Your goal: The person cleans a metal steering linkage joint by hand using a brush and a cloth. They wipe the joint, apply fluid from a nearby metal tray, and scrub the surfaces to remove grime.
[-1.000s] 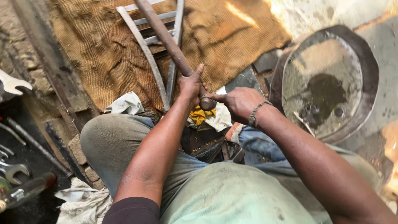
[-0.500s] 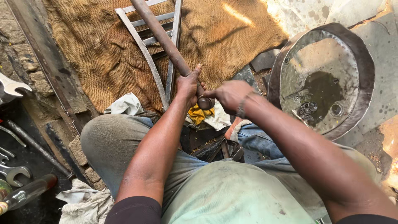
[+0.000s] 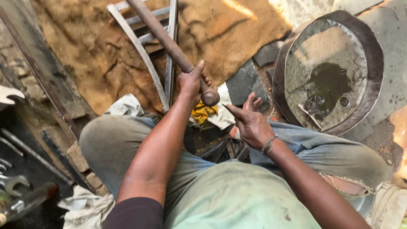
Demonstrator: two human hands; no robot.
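My left hand (image 3: 191, 83) is closed around a long rusty brown metal rod (image 3: 163, 37) close to its rounded near end (image 3: 210, 97). The rod slants up to the left, over a frame of flat grey metal bars (image 3: 142, 55). My right hand (image 3: 251, 124), with a bead bracelet at the wrist, hovers just right of the rod's end without touching it. Its fingers are loosely spread, the thumb points left, and nothing shows in it. A yellow rag (image 3: 202, 113) lies under the rod's end, between my knees.
Brown burlap sacking (image 3: 220, 29) covers the ground ahead. A round metal pan (image 3: 373, 46) at right holds dark liquid and small parts. White rags (image 3: 126, 106), wrenches (image 3: 12, 183) and a dark-handled tool (image 3: 25, 200) lie at left, beside a brick edge (image 3: 80, 161).
My right hand has let go of the rod's end and drawn back toward my right knee. My left hand keeps its grip on the rod.
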